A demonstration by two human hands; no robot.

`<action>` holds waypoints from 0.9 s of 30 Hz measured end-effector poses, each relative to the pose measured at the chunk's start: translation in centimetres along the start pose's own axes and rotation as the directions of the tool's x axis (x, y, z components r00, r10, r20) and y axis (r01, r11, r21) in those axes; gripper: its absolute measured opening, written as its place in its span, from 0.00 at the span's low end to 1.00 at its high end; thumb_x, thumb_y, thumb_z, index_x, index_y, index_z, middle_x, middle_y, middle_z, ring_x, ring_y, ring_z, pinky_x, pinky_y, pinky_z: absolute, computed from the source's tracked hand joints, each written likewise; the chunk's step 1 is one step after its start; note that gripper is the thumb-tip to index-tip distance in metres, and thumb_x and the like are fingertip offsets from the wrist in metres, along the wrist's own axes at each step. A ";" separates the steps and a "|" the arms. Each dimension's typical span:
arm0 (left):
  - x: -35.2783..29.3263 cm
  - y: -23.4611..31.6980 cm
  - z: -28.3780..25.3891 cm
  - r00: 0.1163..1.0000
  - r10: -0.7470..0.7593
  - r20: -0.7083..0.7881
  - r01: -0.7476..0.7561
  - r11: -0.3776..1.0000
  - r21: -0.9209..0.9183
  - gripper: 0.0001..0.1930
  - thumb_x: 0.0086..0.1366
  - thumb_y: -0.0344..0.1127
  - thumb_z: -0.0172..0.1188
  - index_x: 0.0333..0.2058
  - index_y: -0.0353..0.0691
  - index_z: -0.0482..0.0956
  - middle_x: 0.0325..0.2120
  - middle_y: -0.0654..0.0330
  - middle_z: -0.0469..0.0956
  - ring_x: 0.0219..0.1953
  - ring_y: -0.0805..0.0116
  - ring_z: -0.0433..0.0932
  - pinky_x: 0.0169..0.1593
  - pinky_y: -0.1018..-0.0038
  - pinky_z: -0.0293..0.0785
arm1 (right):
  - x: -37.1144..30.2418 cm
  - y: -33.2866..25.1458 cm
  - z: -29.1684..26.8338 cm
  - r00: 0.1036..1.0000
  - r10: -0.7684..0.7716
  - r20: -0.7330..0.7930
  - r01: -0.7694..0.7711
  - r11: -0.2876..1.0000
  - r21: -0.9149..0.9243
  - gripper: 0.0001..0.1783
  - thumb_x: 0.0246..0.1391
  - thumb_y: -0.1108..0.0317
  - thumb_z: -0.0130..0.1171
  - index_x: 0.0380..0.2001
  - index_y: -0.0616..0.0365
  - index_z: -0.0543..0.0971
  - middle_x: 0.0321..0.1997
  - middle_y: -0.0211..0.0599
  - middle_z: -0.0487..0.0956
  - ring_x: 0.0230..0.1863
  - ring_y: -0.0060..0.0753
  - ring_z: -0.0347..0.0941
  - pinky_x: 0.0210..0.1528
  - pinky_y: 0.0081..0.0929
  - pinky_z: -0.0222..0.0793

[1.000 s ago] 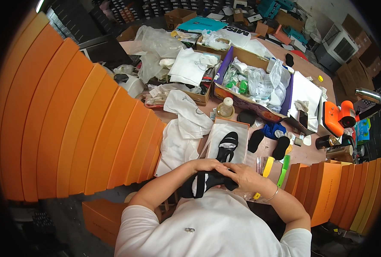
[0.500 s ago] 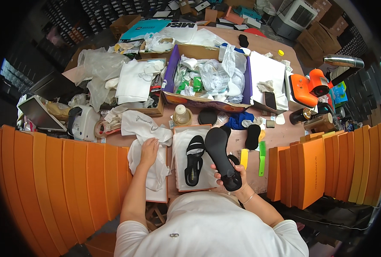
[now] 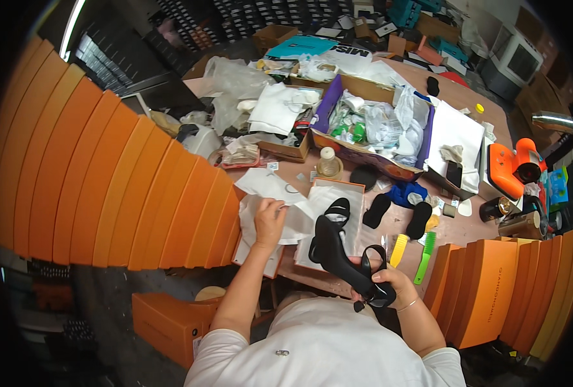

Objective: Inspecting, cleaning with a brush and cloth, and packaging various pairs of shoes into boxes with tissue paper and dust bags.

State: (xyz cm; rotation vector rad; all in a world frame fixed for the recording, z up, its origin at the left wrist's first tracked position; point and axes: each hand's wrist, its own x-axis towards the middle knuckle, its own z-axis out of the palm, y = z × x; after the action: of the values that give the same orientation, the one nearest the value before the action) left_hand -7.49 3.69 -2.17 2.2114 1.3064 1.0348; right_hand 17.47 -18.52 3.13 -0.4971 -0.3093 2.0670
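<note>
My right hand (image 3: 393, 284) is closed around a black sandal (image 3: 338, 255), gripping it by the strap end, its sole tilted up and its other end pointing away from me. Beneath and beyond it, a second black sandal (image 3: 339, 208) lies in an open orange-edged shoebox (image 3: 362, 205) lined with white paper, partly covered by the held one. To the left, my left hand (image 3: 270, 222) pinches a white wrapping sheet (image 3: 267, 184) with its fingertips. That sheet lies across an orange-edged box part (image 3: 270, 267) beside the shoebox.
Orange shoeboxes stand in rows at left (image 3: 118, 187) and right (image 3: 480, 290). Behind lie a purple carton (image 3: 422, 148) of plastic wrap, a bottle (image 3: 328, 164), black pads (image 3: 418, 219), a yellow comb (image 3: 399, 250) and a green comb (image 3: 424, 258). An orange device (image 3: 505, 171) sits far right.
My view has turned, shifting the scene right. The held sandal has tipped over, its strap end now nearer me. My left hand has gone from resting on the white sheet to pinching it.
</note>
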 end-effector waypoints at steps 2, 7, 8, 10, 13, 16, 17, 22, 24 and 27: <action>-1.5 1.5 -0.6 0.999 0.010 0.044 -0.007 0.997 -0.078 0.09 0.52 0.24 0.63 0.35 0.36 0.80 0.31 0.54 0.75 0.34 0.55 0.75 0.38 0.67 0.72 | 0.2 -0.2 1.0 0.990 0.138 -0.042 -0.142 0.983 -0.118 0.39 0.47 0.63 0.56 0.63 0.68 0.61 0.44 0.51 0.76 0.38 0.40 0.79 0.42 0.31 0.76; -4.9 5.8 -3.6 0.996 0.053 0.070 -0.034 0.967 -0.251 0.11 0.54 0.20 0.58 0.37 0.36 0.79 0.29 0.53 0.75 0.31 0.53 0.76 0.35 0.67 0.72 | 7.9 4.3 1.5 0.958 -0.112 -0.264 -0.010 0.908 -0.419 0.35 0.49 0.67 0.58 0.61 0.63 0.64 0.43 0.38 0.76 0.45 0.38 0.76 0.47 0.30 0.73; -5.3 4.8 -4.1 0.999 0.019 0.038 -0.010 0.972 -0.235 0.11 0.55 0.20 0.57 0.38 0.36 0.79 0.29 0.53 0.75 0.31 0.52 0.77 0.35 0.67 0.72 | 9.5 5.0 0.1 0.908 -0.235 -0.346 -0.039 0.775 -0.631 0.34 0.48 0.66 0.59 0.59 0.65 0.65 0.44 0.40 0.76 0.46 0.39 0.75 0.48 0.31 0.72; -5.8 1.7 -4.9 0.993 -0.089 0.080 0.104 0.971 -0.214 0.12 0.56 0.21 0.55 0.39 0.35 0.78 0.30 0.52 0.75 0.34 0.49 0.76 0.38 0.65 0.72 | 11.0 6.2 -0.9 0.797 -0.508 -0.326 -0.142 0.366 -0.920 0.33 0.43 0.63 0.61 0.52 0.68 0.68 0.47 0.49 0.76 0.47 0.44 0.74 0.51 0.33 0.69; -6.6 0.7 -5.2 0.976 0.103 0.193 -0.084 0.991 -0.104 0.13 0.55 0.22 0.57 0.41 0.35 0.78 0.31 0.51 0.75 0.36 0.49 0.75 0.40 0.63 0.72 | 10.8 7.4 0.3 0.832 -0.456 -0.315 -0.168 0.334 -0.928 0.43 0.42 0.62 0.65 0.60 0.64 0.61 0.48 0.48 0.78 0.47 0.41 0.75 0.52 0.31 0.69; -5.9 3.1 -4.1 0.968 0.126 0.215 -0.049 0.942 -0.331 0.16 0.53 0.21 0.59 0.42 0.36 0.78 0.31 0.51 0.76 0.35 0.51 0.76 0.39 0.64 0.72 | 11.4 8.0 2.5 0.855 -0.423 -0.301 -0.263 0.149 -0.953 0.50 0.40 0.62 0.66 0.65 0.62 0.53 0.46 0.52 0.78 0.46 0.44 0.76 0.49 0.33 0.71; -5.8 3.9 -4.1 0.959 0.148 0.241 -0.050 0.927 -0.371 0.16 0.53 0.21 0.59 0.43 0.36 0.79 0.31 0.52 0.76 0.33 0.52 0.76 0.38 0.65 0.72 | 11.8 8.1 3.0 0.843 -0.426 -0.327 -0.295 0.142 -0.945 0.46 0.40 0.63 0.66 0.63 0.63 0.58 0.45 0.52 0.78 0.46 0.44 0.76 0.48 0.33 0.71; -6.2 2.7 -5.6 0.884 0.353 0.307 -0.225 0.895 -0.384 0.18 0.54 0.22 0.60 0.45 0.41 0.80 0.28 0.55 0.75 0.28 0.56 0.76 0.31 0.66 0.72 | 10.2 6.9 0.3 0.869 -0.237 -0.435 0.207 0.971 -0.116 0.20 0.52 0.70 0.58 0.48 0.65 0.73 0.44 0.41 0.78 0.44 0.36 0.76 0.47 0.29 0.72; -6.6 4.3 -4.6 0.891 0.373 0.257 -0.254 0.882 -0.398 0.18 0.54 0.22 0.61 0.44 0.41 0.80 0.26 0.55 0.74 0.26 0.57 0.76 0.30 0.66 0.72 | 8.8 7.1 -1.0 0.896 -0.280 -0.345 0.370 0.901 0.229 0.16 0.56 0.70 0.57 0.48 0.59 0.73 0.46 0.36 0.77 0.46 0.28 0.75 0.47 0.29 0.73; -7.3 9.6 -1.4 0.897 0.430 0.101 -0.338 0.815 -0.471 0.15 0.55 0.23 0.61 0.43 0.41 0.81 0.26 0.56 0.74 0.24 0.59 0.74 0.28 0.69 0.70 | 9.2 8.3 -1.6 0.578 -0.569 -0.585 0.632 0.766 -0.121 0.14 0.58 0.68 0.55 0.47 0.59 0.73 0.41 0.35 0.78 0.43 0.30 0.76 0.46 0.31 0.74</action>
State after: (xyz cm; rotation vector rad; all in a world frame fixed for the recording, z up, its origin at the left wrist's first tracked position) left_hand -5.05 -7.54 1.86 2.1813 0.4660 1.0762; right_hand 7.73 -14.84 -3.72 -0.8191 0.0207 1.1591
